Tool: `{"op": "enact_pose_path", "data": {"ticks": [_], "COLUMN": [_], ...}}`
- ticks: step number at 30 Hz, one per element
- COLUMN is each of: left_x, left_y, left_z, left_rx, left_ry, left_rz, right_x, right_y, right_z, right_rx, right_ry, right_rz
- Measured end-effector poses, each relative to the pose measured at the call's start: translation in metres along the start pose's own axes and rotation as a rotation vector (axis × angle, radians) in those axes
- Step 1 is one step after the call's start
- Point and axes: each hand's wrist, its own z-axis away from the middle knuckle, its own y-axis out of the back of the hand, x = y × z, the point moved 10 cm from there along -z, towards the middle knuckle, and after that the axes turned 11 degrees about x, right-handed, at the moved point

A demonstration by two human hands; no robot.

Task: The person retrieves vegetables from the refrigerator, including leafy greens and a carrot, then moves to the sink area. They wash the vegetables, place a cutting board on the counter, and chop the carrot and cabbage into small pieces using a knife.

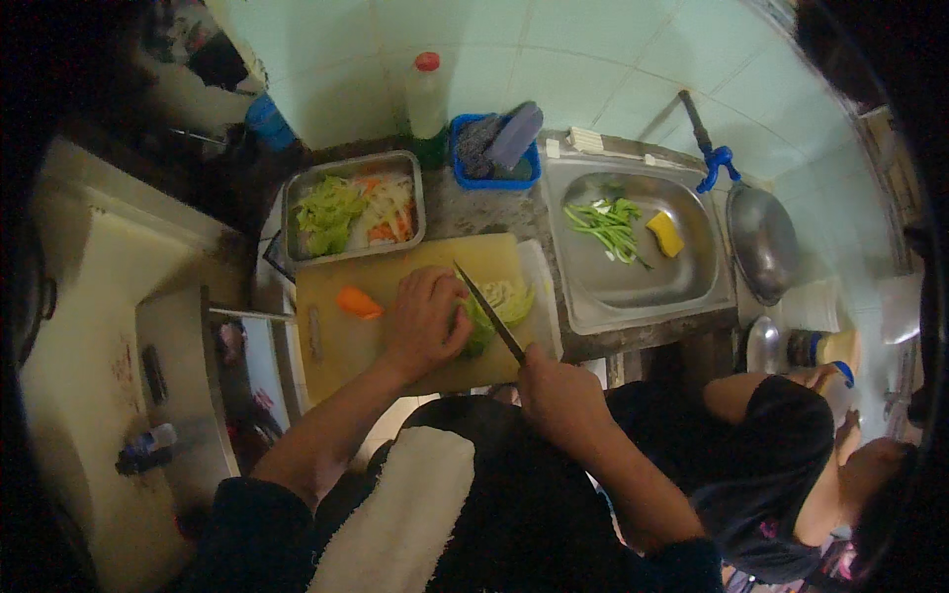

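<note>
My right hand [561,394] grips the handle of a kitchen knife [491,313], its blade slanting up and left across a cut piece of cabbage [510,300]. Curled fingers of my left hand [426,319] press on the left side of the cabbage and hide part of it. Both rest over a yellowish cutting board [348,370]. A piece of carrot [359,302] lies on the board, left of my left hand. Behind the board, a metal tray [356,256] holds green leaves [326,215] and shredded pale and orange vegetables [384,211].
To the right, a steel sink [593,296] contains green stalks [609,230] and a yellow sponge [665,234], near a blue tap [718,167]. A blue basket [495,183] and a red-capped bottle [427,104] stand by the wall. Another person [749,452] is close at my right.
</note>
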Motion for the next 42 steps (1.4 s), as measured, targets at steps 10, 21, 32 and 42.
{"op": "enact_pose_path", "data": {"ticks": [10,21,32,42], "left_x": [0.004,-0.001,0.003,-0.007], "left_y": [-0.001,0.001,0.003,0.003], "left_z": [-0.002,0.004,0.005,0.003], "left_rx": [0.017,0.079,0.087,0.053], "left_ry": [-0.071,-0.007,-0.055,0.021], "left_rz": [-0.014,0.015,0.016,0.097], "right_x": [0.008,0.007,0.004,0.003], "right_y": [-0.066,-0.025,-0.056,-0.050], "right_z": [-0.030,-0.007,-0.004,-0.030], "right_rx": [0.148,0.018,0.022,0.080], "right_ry": [0.111,-0.008,0.007,0.077], "right_rz": [-0.040,0.020,-0.008,0.010]}}
